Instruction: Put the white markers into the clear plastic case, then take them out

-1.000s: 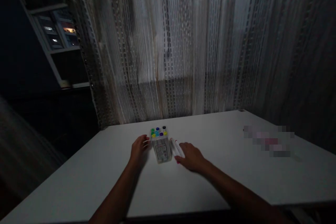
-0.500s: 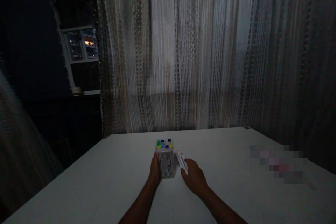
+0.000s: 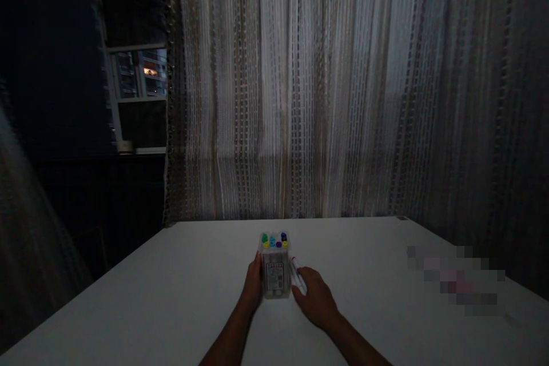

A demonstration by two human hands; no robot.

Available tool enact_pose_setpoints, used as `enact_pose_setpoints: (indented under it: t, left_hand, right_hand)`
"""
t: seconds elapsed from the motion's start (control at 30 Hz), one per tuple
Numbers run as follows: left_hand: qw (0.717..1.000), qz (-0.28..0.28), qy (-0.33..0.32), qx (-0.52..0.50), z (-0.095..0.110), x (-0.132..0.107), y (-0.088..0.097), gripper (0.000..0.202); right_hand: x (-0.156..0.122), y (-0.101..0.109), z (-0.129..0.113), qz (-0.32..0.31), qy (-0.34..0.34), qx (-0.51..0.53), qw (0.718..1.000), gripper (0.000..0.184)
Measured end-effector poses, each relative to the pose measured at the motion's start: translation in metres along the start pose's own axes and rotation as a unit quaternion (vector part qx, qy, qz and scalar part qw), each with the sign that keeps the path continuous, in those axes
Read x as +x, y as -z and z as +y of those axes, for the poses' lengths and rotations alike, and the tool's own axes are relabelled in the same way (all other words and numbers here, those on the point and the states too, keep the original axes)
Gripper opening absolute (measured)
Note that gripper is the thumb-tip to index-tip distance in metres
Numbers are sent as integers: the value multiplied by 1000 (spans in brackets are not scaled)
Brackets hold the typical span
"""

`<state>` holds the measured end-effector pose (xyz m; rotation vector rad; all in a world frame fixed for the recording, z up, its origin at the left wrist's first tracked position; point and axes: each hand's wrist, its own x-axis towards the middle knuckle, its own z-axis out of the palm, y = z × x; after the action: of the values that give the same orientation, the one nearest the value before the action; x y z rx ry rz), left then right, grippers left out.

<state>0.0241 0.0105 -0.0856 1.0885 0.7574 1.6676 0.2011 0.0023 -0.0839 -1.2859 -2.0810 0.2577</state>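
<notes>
A clear plastic marker case stands upright on the white table, with a printed label on its near side. Green, yellow, light blue, purple and dark blue marker caps show at its top. My left hand is wrapped along the left side of the case; some of its fingers are hidden behind it. In my right hand, just right of the case, are white markers, seemingly two, gripped between thumb and fingers. They tilt with their far ends toward the case.
The white table reaches back to a long woven curtain. On the right of the table lies a blurred-out pinkish patch. A window and a small pale container on its sill are at the left. The room is dim.
The view has shifted slightly. My right hand has brought the white markers a little closer to the case's right side. My left hand keeps its place on the case.
</notes>
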Motion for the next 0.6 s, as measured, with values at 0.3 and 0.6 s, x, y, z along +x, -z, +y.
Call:
enact_pose_setpoints:
  t: [0.3,0.6]
  left_hand:
    - [1000,7,12,-21,-2,2,0,66]
    - [1000,10,26,-5,1,0,0,68]
  right_hand:
    - [5,-1,6,24,-29,83,996,40]
    - [13,-5,19,57,-84,155,983,30]
